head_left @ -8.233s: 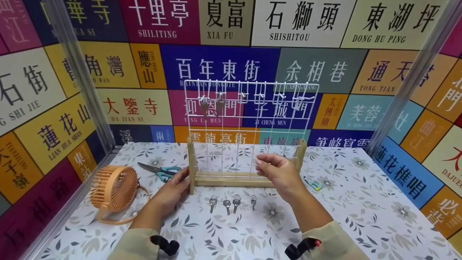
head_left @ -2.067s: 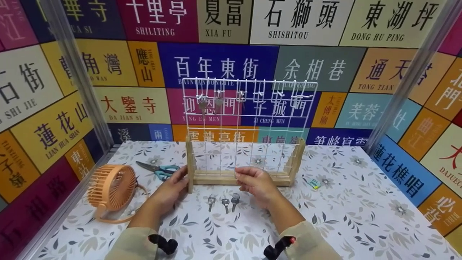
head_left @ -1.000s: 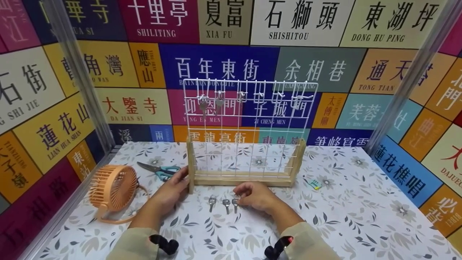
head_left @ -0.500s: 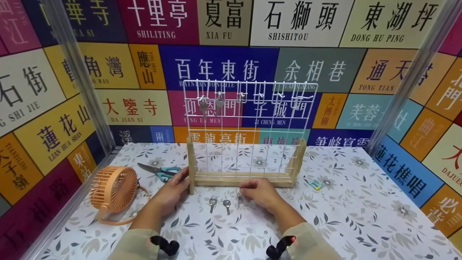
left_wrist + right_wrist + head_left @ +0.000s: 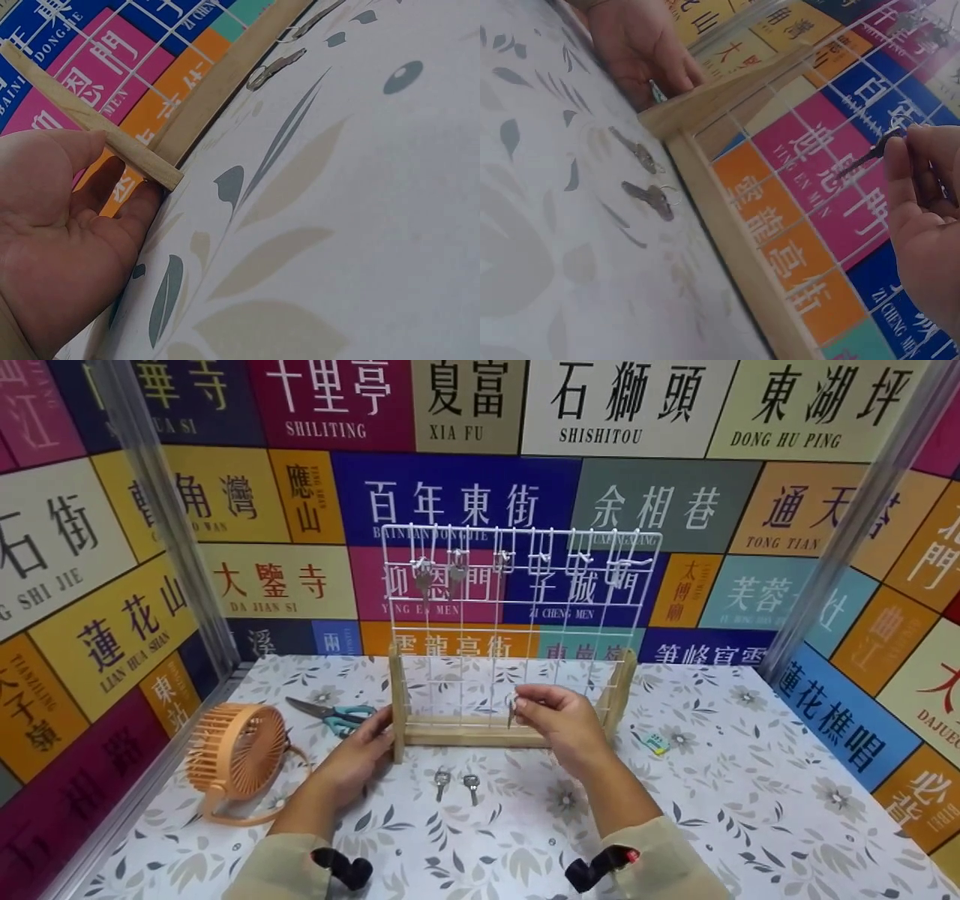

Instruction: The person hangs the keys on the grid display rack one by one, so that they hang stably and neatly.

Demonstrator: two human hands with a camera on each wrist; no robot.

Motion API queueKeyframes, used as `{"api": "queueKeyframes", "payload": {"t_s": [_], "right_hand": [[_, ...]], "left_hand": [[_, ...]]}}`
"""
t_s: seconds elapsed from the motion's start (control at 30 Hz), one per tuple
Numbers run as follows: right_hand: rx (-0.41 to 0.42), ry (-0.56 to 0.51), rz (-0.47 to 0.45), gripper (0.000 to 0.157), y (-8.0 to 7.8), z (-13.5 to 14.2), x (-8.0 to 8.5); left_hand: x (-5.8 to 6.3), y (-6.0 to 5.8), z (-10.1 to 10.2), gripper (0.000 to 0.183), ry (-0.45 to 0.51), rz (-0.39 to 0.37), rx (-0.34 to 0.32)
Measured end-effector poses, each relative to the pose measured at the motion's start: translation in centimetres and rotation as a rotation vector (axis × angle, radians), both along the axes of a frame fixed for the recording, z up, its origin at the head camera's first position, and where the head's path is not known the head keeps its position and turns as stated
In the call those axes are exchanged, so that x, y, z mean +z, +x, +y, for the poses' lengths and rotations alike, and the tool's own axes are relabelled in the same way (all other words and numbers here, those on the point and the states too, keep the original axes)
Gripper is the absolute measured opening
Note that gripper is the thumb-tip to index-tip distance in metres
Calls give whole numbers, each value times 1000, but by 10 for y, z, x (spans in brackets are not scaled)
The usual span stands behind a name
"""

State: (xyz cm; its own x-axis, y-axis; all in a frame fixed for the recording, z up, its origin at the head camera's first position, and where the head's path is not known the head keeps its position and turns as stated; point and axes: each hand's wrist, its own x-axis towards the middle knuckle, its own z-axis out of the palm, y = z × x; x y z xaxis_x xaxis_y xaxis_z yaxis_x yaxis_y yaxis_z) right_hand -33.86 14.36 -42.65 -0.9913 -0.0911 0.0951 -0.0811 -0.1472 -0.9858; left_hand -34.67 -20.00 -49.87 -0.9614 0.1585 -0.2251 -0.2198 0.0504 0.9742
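Observation:
My right hand (image 5: 566, 724) pinches a key (image 5: 511, 712) with a small ring, held up before the lower part of a white wire grid rack (image 5: 495, 628). In the right wrist view this key (image 5: 870, 156) hangs from the thumb and fingertips, its blade toward the grid. My left hand (image 5: 360, 757) holds the left wooden post (image 5: 139, 159) of the rack between thumb and fingers. Two keys with rings, one left (image 5: 442, 784) and one right (image 5: 471, 788), lie on the table before the rack. Keys (image 5: 424, 577) hang from the left hooks of the grid.
Teal-handled scissors (image 5: 334, 716) lie left of the rack, behind my left hand. An orange fan (image 5: 236, 754) stands at the left. Right of the rack lies a small green-and-white packet (image 5: 654, 743). Several white hooks (image 5: 581, 559) run along the grid's upper part.
A key hung on the third hook since the first frame. My right hand has picked another key off the table and raised it toward the grid. The left hand stays at the post.

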Motion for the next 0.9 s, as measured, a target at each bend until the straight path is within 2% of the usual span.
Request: {"api": "queueKeyframes", "payload": {"t_s": [0.33,0.5,0.73,0.9], "right_hand": [[-17,-5,146,26,5,19,72],[2,-46,156,24,11,19,106],[-9,-185,143,22,9,13,141],[-45,-317,129,24,5,6,157]], "left_hand": [[-3,-1,2,58,26,32,8],[-3,0,1,56,14,-5,12],[-3,0,2,56,22,-25,14],[1,2,2,55,22,-33,8]]}}
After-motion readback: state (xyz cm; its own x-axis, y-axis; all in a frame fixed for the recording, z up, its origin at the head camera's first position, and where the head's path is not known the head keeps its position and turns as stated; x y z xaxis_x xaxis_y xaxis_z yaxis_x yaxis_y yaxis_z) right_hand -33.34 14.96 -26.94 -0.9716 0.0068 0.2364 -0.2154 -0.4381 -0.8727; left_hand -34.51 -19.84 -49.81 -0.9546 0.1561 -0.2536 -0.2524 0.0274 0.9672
